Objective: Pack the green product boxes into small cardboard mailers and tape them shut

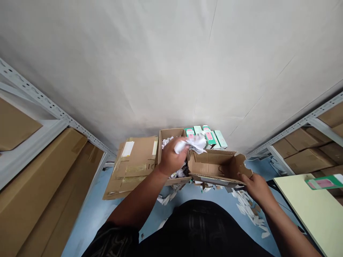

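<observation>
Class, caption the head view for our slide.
Left hand grips crumpled white paper; right hand holds an open cardboard box.

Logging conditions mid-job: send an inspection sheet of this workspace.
Surface: pale yellow tabletop at right, green-and-pink carton at its far edge.
Job's things: open brown cardboard box; left of it, second brown cardboard box holding white paper scraps; green-and-white cartons behind.
Clutter: loose white pieces on blue floor; flattened brown cardboard.
Left hand: fingers holding crumpled white paper.
Right hand: fingers gripping open box's right end.
Cables: thin strand far right; cannot confirm.
Surroundings: grey wall; white metal shelving, both sides.
</observation>
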Demonstrator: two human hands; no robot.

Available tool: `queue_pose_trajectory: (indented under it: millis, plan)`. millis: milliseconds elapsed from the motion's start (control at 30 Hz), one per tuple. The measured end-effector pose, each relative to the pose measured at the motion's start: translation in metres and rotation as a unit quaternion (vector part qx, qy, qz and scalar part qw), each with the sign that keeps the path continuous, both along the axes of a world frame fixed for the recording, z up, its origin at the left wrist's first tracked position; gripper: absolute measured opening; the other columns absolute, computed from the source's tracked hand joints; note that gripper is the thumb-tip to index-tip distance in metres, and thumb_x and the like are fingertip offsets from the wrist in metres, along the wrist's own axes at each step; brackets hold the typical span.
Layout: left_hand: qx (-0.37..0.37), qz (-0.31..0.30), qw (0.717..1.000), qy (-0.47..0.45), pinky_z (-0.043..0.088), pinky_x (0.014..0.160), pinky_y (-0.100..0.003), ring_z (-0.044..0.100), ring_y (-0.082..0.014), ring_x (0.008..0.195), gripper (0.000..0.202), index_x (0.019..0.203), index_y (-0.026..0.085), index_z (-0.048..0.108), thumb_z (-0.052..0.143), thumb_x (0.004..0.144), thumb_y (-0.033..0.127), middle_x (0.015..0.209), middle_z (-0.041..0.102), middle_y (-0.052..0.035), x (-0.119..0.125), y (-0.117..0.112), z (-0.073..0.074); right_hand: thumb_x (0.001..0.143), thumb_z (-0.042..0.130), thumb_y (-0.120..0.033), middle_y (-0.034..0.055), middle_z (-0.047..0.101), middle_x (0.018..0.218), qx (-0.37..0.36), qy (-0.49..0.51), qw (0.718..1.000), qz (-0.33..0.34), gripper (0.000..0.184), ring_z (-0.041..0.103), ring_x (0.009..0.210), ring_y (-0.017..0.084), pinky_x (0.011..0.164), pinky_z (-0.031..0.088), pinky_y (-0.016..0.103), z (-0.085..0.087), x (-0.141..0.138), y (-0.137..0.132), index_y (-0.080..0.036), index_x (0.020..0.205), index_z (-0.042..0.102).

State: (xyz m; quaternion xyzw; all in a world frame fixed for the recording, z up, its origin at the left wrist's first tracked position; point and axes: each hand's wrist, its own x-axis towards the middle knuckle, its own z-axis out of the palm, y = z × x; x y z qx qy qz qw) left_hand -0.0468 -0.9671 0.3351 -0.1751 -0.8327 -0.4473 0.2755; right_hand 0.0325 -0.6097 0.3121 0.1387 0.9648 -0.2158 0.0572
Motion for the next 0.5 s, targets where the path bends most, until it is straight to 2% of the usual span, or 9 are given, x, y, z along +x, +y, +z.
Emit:
queue_pose_trajectory:
  millis: [33,100,167,267,367,433,500]
  plan:
    - [-0.059,-0.077,0.995,0.021,0.055,0.096,-0.039,0.07,-0.023,0.106,0.025,0.117,0.022,0.068,0.057,0.095,0.028,0.113,0.075,-0.0078,0.004,0.009,0.004,0.087,0.046,-0.057,0.0102,0.071,0.07,0.0,0.005,1.0,0.0,0.046,0.065,0.07,0.026,0.06,0.039,0.03,0.0,0.002,-0.001,-0.021,0.068,0.066]
    - [-0.179,-0.211,0.96,0.031,0.054,0.099,-0.042,0.068,-0.0244,0.11,0.032,0.122,0.023,0.067,0.054,0.093,0.021,0.115,0.074,-0.0077,0.009,0.028,0.005,0.088,0.045,-0.057,0.0107,0.072,0.073,0.002,0.01,1.0,-0.003,0.044,0.066,0.072,0.026,0.061,0.039,0.03,0.001,0.006,-0.004,-0.021,0.072,0.066]
    - [-0.273,-0.279,0.92,-0.008,0.051,0.102,-0.042,0.065,-0.0253,0.117,0.043,0.134,0.024,0.062,0.053,0.093,0.016,0.123,0.073,-0.0071,0.01,0.046,0.001,0.089,0.045,-0.056,0.0112,0.073,0.075,0.006,0.011,1.0,-0.009,0.044,0.066,0.074,0.026,0.061,0.038,0.03,0.003,0.011,-0.008,-0.02,0.073,0.066]
    - [-0.338,-0.306,0.885,-0.095,0.048,0.106,-0.042,0.06,-0.028,0.128,0.061,0.15,0.027,0.048,0.062,0.091,0.019,0.141,0.064,-0.0079,0.007,0.066,-0.008,0.089,0.045,-0.055,0.0117,0.073,0.078,0.01,0.007,1.0,-0.021,0.043,0.066,0.075,0.026,0.062,0.038,0.03,0.005,0.017,-0.01,-0.02,0.074,0.066]
    - [-0.337,-0.338,0.867,-0.143,0.046,0.109,-0.042,0.056,-0.0316,0.135,0.075,0.156,0.025,0.042,0.073,0.088,0.032,0.151,0.056,-0.0103,0.004,0.074,-0.012,0.09,0.047,-0.054,0.0111,0.073,0.077,-0.006,0.007,1.0,-0.03,0.043,0.066,0.075,0.026,0.062,0.038,0.029,0.002,0.023,-0.006,-0.02,0.075,0.068]
    - [-0.324,-0.35,0.865,-0.155,0.044,0.112,-0.042,0.053,-0.0313,0.138,0.074,0.156,0.025,0.042,0.072,0.089,0.038,0.153,0.055,-0.0103,0.002,0.076,-0.009,0.089,0.048,-0.054,0.0099,0.072,0.073,-0.031,0.004,0.999,-0.044,0.043,0.066,0.073,0.025,0.061,0.039,0.029,-0.001,0.027,0.001,-0.019,0.074,0.069]
    - [-0.302,-0.347,0.874,-0.155,0.043,0.114,-0.041,0.053,-0.0291,0.139,0.064,0.154,0.025,0.046,0.066,0.094,0.038,0.152,0.056,-0.0092,0.001,0.08,-0.003,0.087,0.051,-0.054,0.0085,0.07,0.068,-0.068,0.01,0.995,-0.065,0.043,0.065,0.069,0.024,0.06,0.039,0.029,-0.005,0.032,0.013,-0.019,0.07,0.069]
